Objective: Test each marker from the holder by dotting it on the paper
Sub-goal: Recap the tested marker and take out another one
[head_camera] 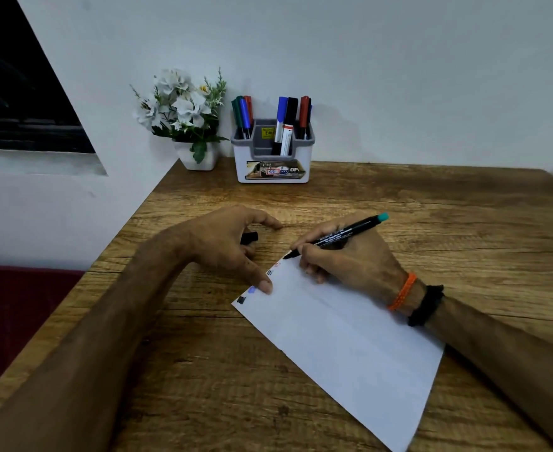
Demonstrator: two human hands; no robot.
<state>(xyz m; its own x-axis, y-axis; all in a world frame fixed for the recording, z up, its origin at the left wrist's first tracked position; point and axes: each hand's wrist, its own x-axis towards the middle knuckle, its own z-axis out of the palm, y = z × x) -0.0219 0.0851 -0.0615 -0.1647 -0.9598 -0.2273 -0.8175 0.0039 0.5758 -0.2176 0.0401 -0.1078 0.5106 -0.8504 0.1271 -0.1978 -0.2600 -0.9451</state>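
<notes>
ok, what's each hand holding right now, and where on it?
Right hand pinches the marker low on the barrel, near the tip. Left hand holds a black cap under its fingers; exact grip hidden. Its thumb presses the paper.

Grainy matt wood table (pixel 382 197), smooth white paper (pixel 350 347), glossy plastic holder (pixel 304 158).

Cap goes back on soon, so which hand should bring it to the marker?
Left. The left hand already holds the black cap, thumb on the paper; the right hand grips the marker.
</notes>
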